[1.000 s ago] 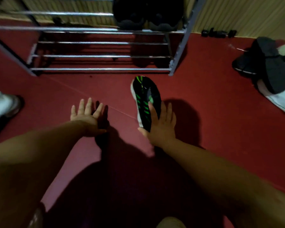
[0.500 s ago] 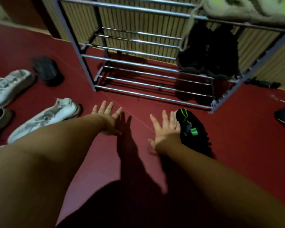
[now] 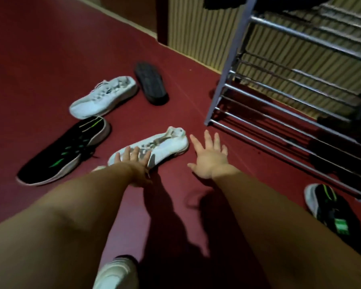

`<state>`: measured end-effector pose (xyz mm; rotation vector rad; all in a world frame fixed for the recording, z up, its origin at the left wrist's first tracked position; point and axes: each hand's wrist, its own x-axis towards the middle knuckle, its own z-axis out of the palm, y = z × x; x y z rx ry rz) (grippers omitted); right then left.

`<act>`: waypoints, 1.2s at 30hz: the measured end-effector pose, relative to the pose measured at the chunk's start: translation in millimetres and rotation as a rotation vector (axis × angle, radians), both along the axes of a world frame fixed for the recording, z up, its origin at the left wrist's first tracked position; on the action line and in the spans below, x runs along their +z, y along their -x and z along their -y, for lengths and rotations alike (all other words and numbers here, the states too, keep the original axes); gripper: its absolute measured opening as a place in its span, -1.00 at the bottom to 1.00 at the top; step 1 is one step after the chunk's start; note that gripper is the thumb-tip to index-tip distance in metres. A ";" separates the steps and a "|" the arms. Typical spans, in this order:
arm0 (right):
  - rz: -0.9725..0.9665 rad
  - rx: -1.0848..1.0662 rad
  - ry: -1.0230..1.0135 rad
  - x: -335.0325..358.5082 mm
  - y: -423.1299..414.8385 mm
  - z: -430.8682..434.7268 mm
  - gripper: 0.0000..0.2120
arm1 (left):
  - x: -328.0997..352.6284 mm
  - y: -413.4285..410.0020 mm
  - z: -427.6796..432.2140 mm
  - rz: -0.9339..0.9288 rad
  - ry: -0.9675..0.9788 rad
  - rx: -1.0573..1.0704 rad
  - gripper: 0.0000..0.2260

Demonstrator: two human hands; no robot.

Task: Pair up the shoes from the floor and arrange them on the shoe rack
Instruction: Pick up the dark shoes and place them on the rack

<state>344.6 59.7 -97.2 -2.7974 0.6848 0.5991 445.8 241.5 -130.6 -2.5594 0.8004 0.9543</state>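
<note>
Leftward both my hands have swung since a moment ago, away from the black sneaker with green stripes (image 3: 329, 207) that my right hand had held. That shoe now lies on the dark red floor (image 3: 50, 49) near the right end of the chrome-tube shoe rack's (image 3: 279, 94) front rail, beside my right forearm.

My left hand (image 3: 133, 163) is flat, fingers straight, over the toe of a white lace-up sneaker (image 3: 165, 144); I cannot tell whether it touches. My right hand (image 3: 208, 159) is spread wide and holds nothing, just beside that sneaker's heel and near the rack's front left post.

Farther out lies a second white lace-up sneaker (image 3: 104, 97). Between the two white ones, to the left, lies another black sneaker with green stripes (image 3: 67, 151). A black shoe turned sole-up (image 3: 151, 83) lies toward the floor's far edge by the ribbed wall, just beside the second white sneaker.
</note>
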 end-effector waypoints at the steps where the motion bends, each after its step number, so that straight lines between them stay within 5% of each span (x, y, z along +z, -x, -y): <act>1: -0.009 0.025 -0.004 -3.4 -10.3 -10.1 -0.20 | -4.2 -6.7 -10.3 0.006 0.001 -0.007 -0.09; 5: -0.021 0.079 -0.031 -15.5 -47.3 -41.7 -0.23 | -16.7 -26.5 -24.6 0.015 0.160 0.039 -0.17; 9: -0.047 0.154 0.002 -25.6 -79.9 -56.5 -0.24 | -21.0 -59.5 -35.0 0.237 0.342 0.208 -0.24; 14: -0.085 0.320 0.075 -39.3 -117.8 -67.1 -0.13 | -28.0 -108.2 -66.9 0.417 0.225 0.350 -0.20; 18: -0.237 0.426 0.155 -62.2 -130.5 -74.6 -0.02 | -40.9 -136.3 -89.4 0.387 0.091 0.413 -0.10; 23: -0.081 0.418 0.208 -85.2 -127.1 -80.6 0.01 | -56.7 -152.5 -107.1 0.334 0.106 0.390 -0.04; 36: -0.107 0.396 0.257 -76.5 -120.8 -83.8 0.03 | -35.3 -138.3 -97.5 0.401 0.327 0.338 -0.16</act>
